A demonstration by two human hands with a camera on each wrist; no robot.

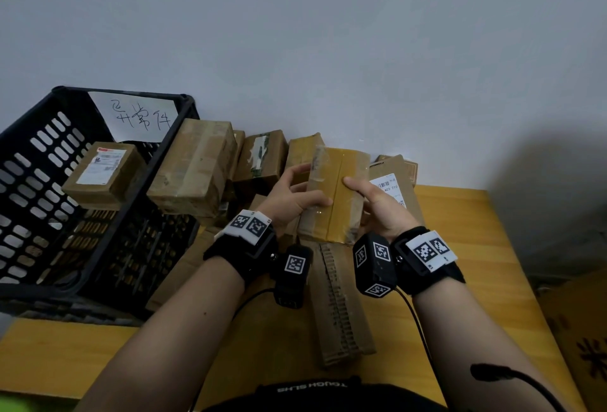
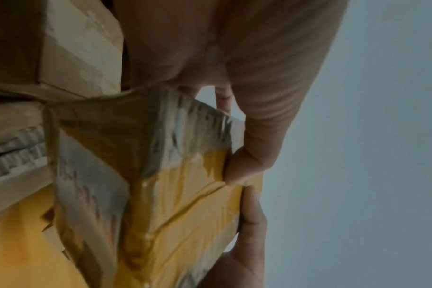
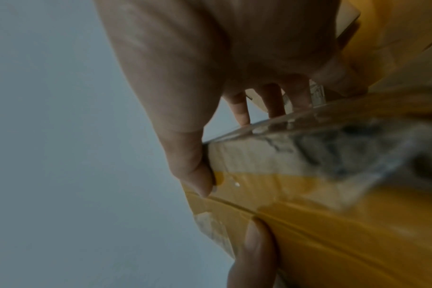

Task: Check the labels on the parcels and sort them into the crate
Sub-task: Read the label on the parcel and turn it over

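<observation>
Both hands hold one cardboard parcel up above the table; it is wrapped in glossy yellow-brown tape. My left hand grips its left side, thumb on the taped face and fingers behind. My right hand grips the right side, thumb on the same face. No label shows on the face turned to me. The black slotted crate stands at the left. It holds a parcel with a white label and a handwritten paper sign.
Several more taped parcels are piled against the grey wall between crate and hands. A parcel with a printed label lies behind my right hand. Torn corrugated cardboard lies on the wooden table. A carton stands at the right.
</observation>
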